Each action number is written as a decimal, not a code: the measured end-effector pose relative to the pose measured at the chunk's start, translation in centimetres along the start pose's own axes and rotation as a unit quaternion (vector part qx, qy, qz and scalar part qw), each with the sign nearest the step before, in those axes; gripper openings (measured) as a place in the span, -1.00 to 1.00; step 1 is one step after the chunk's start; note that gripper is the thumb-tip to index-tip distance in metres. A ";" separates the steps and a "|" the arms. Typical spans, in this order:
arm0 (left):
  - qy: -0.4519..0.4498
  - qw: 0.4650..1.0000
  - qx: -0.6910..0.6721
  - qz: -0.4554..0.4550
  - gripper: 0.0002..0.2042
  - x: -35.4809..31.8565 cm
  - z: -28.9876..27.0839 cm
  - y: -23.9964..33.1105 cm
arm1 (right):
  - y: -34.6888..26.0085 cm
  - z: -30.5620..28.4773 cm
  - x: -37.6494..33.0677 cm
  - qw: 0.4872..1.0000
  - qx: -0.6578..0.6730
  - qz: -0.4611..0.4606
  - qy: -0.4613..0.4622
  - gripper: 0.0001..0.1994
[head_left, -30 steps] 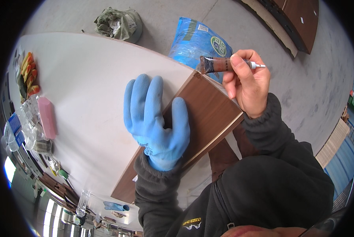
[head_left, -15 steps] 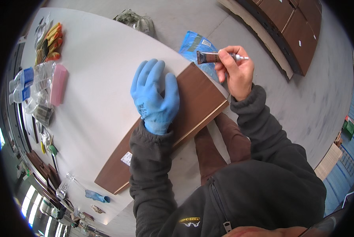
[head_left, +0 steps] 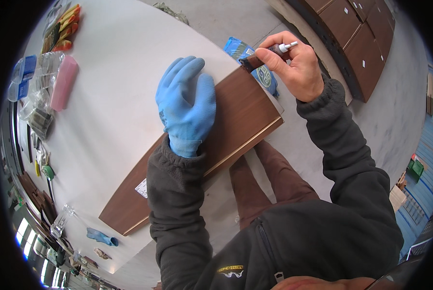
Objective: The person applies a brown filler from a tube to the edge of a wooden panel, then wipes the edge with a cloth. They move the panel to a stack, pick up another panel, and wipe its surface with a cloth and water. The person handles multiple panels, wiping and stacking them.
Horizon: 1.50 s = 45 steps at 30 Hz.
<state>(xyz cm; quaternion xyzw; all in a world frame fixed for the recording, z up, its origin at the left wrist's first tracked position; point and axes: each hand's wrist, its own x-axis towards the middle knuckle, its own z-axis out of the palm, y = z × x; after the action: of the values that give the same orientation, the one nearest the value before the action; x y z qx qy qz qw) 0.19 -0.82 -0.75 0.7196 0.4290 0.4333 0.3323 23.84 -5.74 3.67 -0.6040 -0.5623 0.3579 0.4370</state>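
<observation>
Brown panel flat on white table, long axis from lower left up to upper right, near edge overhanging. Left hand, blue glove, fingers spread, pressed flat on panel middle. Right hand bare, clamped on small tube at panel's upper-right end, nearer that end. Blue bag just beyond. Concrete floor, brown cabinets behind.

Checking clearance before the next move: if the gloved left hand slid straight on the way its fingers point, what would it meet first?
The left hand points across the bare white table; nothing lies in that line up to the table's far edge, though depth is uncertain.
</observation>
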 end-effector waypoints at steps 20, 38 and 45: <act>-0.041 0.998 0.034 0.020 -0.74 0.4 -0.7 0.2 | -1.9 -0.2 1.4 0.986 -0.130 -0.064 -0.080 -0.82; -0.021 0.998 0.044 0.051 -0.74 0.4 -0.4 0.0 | -1.7 -1.0 0.9 0.984 -0.164 -0.042 -0.053 -0.84; -0.037 0.998 0.038 0.031 -0.73 0.4 -0.6 0.0 | -1.7 -1.8 0.6 0.987 -0.150 -0.049 0.000 -0.82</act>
<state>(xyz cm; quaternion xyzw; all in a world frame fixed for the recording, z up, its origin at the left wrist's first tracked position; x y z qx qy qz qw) -0.23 -0.43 -0.38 0.7604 0.4099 0.3999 0.3064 24.97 -5.37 5.90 -0.6345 -0.6384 0.2474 0.3588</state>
